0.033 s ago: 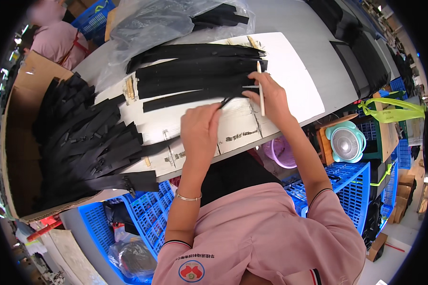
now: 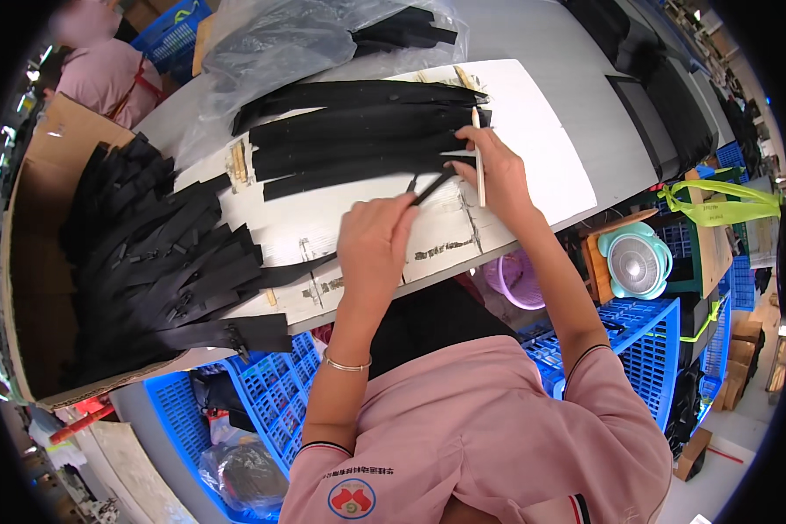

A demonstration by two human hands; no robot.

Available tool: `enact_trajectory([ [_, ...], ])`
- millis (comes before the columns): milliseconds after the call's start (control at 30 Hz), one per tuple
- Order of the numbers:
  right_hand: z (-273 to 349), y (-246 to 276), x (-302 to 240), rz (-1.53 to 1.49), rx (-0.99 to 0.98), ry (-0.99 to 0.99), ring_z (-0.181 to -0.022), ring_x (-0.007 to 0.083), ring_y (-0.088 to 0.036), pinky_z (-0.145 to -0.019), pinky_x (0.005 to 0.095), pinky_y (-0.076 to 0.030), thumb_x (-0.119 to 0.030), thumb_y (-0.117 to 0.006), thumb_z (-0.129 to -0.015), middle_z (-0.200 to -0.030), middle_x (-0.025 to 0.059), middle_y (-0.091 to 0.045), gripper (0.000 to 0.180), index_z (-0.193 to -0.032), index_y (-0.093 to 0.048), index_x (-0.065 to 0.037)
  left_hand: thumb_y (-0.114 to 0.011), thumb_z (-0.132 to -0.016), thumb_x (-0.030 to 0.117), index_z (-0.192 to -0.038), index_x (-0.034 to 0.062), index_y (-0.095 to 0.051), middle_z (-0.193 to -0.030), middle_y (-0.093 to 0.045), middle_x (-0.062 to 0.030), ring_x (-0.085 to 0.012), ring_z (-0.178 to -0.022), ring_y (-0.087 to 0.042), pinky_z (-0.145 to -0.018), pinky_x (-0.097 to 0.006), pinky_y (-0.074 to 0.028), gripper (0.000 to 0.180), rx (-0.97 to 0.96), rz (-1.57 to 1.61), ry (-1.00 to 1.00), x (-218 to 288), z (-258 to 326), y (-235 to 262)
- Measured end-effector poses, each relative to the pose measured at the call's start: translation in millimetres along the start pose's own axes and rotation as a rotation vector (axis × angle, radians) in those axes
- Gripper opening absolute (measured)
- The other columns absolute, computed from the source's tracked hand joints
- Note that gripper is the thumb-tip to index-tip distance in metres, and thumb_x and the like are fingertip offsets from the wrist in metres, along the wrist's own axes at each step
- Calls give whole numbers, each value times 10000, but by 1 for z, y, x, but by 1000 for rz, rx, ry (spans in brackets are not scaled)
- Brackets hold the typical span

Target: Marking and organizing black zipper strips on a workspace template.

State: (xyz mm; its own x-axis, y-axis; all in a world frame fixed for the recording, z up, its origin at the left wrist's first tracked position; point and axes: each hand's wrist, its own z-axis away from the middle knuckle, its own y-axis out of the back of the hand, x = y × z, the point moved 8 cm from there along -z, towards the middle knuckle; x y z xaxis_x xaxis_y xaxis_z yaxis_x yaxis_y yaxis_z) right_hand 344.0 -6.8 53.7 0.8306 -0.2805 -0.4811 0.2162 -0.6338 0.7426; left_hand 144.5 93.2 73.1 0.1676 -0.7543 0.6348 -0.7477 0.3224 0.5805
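Observation:
Several black fabric strips [image 2: 349,135] lie side by side on a white board [image 2: 541,131] marked with tape and dark lines. My left hand [image 2: 374,236] is closed on the end of a narrow black strip [image 2: 434,188], at the board's near side. This strip slants up toward my right hand [image 2: 498,175], whose fingertips meet its other end. A slim white pencil [image 2: 478,148] stands out between the right thumb and fingers. More black strips with small dark fittings [image 2: 175,253] heap up to my left. The left fingertips are partly hidden behind the hand.
A cardboard box [image 2: 79,131] holds the heap at left. Clear plastic bags [image 2: 279,44] lie beyond the board. Blue crates [image 2: 275,393] stand below the table edge, with a purple basket [image 2: 515,278] and a teal fan [image 2: 637,260] at right. Another person [image 2: 109,79] is at far left.
My left hand has shifted slightly right. The narrow strip between my hands has swung up and now shows more of its length. My right hand has barely moved, still with the pencil.

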Motion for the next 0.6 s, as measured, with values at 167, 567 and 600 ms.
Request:
enact_trajectory([
  [167,8,14,9,-208,118,-110,-862,293,-728,-747,385,-593,-75,-797,-885,-994,123,-717,305,-1157,-660,-65,-763,-917,191,-1111,73,-791,-917,-719,-93,-289,-838,-666,-755,-390,-536,228,-363,67,-24,5,13,-43],
  [567,115,38,-29,91,50,125,-1202,299,-656,-1074,460,-450,-55,-783,-855,-1237,85,-752,293,-1139,-716,-74,-788,-868,130,-1074,49,-772,-1116,-678,-59,-279,-1003,-635,-871,-411,-530,222,-176,58,-90,17,18,-41],
  [600,116,42,-21,118,69,111,-1241,296,-636,-1093,472,-434,-59,-786,-855,-1278,78,-744,305,-1150,-711,-73,-788,-868,130,-1074,49,-772,-1116,-678,-59,-279,-1003,-635,-871,-411,-530,222,-172,40,-80,13,22,-37],
])
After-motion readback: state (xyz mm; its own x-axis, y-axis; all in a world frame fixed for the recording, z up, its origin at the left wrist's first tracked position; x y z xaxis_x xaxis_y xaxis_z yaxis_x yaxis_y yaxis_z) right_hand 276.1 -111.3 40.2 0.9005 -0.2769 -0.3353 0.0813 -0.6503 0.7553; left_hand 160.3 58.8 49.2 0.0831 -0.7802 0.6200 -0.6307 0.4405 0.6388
